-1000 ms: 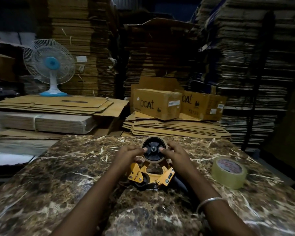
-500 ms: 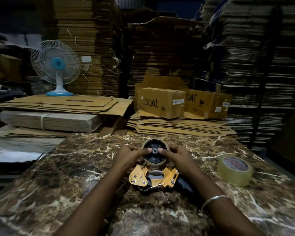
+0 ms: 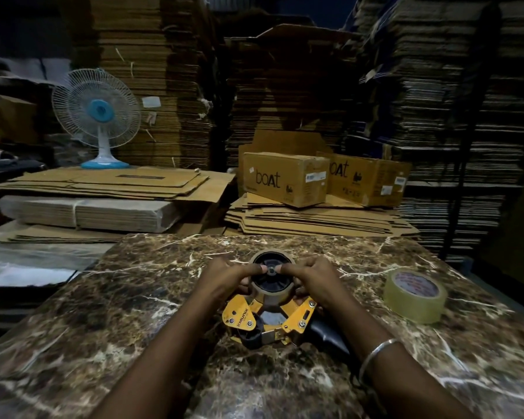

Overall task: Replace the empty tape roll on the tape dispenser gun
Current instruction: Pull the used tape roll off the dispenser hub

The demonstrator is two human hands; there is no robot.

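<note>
Item: yellow metal tape dispenser gun (image 3: 268, 316) lying flat mid-table, spindle axis vertical. Empty brown cardboard tape core (image 3: 272, 275) sits between both hands. Left hand (image 3: 224, 278) and right hand (image 3: 310, 278) grip its rim, thumbs pressing the hub. 1 full clear tape roll (image 3: 415, 296) lies nearer the right hand.

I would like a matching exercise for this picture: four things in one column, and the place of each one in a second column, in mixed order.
Things:
1. empty tape roll
2. new tape roll
3. table fan
4. bangle

Places:
A. on flat cardboard sheets, back left
B. on the right wrist
C. on the tape dispenser gun, between both hands
D. on the marble table, right of the hands

Pairs: 1-C, 2-D, 3-A, 4-B
</note>
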